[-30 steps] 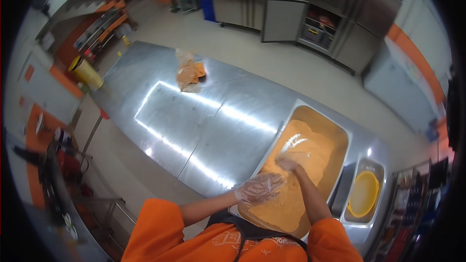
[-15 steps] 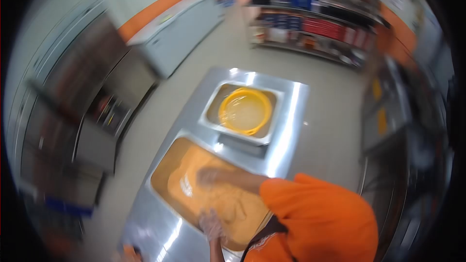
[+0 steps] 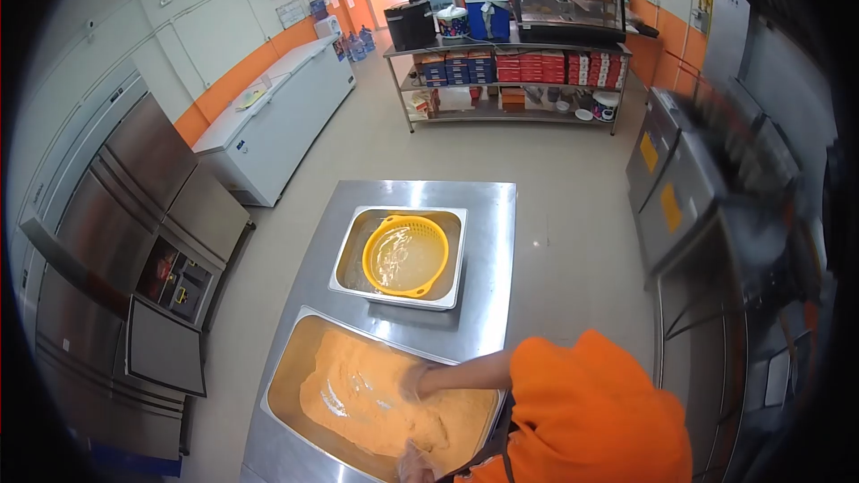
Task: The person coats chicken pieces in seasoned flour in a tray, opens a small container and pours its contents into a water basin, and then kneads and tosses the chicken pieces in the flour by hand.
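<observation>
A deep steel pan [image 3: 284, 385] holds a bed of orange-yellow powder like breading flour [image 3: 358, 376]. My right hand [image 3: 414, 383], in a clear plastic glove, reaches in from the right, its fingers down in the powder and mostly hidden. Near the pan's front edge is my left hand [image 3: 415, 463], also gloved, its fingers apart and touching the powder. Between the hands, the powder is heaped over lumps [image 3: 438, 434] whose kind I cannot make out. Beyond this pan, a yellow colander [image 3: 367, 259] sits in cloudy liquid inside a smaller steel pan [image 3: 452, 300].
Both pans are on a steel table [image 3: 488, 304]. Steel refrigerators [image 3: 80, 250] and a white chest freezer [image 3: 268, 130] line the left side. Ahead is a shelf rack [image 3: 510, 112] with boxes and a display case [image 3: 568, 0]. Steel equipment [image 3: 662, 179] stands at right.
The view has turned and steadied, with the table now lower in it. My right hand has moved nearer my left within the powder, and my left hand is closer to the front edge.
</observation>
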`<state>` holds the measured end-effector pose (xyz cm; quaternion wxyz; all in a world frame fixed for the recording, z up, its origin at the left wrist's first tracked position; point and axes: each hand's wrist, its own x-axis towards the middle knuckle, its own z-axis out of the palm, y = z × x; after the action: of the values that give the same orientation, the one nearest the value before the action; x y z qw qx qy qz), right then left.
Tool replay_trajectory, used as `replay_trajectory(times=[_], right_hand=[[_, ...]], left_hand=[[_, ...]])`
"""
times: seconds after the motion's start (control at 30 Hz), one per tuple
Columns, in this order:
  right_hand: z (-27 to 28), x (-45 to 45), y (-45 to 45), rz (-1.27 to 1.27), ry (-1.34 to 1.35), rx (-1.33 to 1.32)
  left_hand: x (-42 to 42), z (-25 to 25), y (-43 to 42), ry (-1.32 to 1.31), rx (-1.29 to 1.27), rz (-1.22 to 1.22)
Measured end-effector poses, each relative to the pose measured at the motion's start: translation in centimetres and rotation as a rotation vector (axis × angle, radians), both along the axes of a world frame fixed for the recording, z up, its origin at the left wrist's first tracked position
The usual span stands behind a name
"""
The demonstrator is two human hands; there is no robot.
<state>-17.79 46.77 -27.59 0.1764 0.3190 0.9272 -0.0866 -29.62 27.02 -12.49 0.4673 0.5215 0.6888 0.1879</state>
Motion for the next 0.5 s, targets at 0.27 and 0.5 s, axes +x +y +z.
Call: replay_trajectory(times=[0.27, 0.5], right_hand=[[1.6, 6.6, -7.4, -0.079, 0.679, -0.503], [9.4, 6.2, -0.8, -0.172, 0.494, -0.51]], left_hand=[[1.7, -0.4, -1.7, -0.348, -0.171, 0.27], [-1.3, 1.7, 0.3, -0.294, -0.06, 0.404]])
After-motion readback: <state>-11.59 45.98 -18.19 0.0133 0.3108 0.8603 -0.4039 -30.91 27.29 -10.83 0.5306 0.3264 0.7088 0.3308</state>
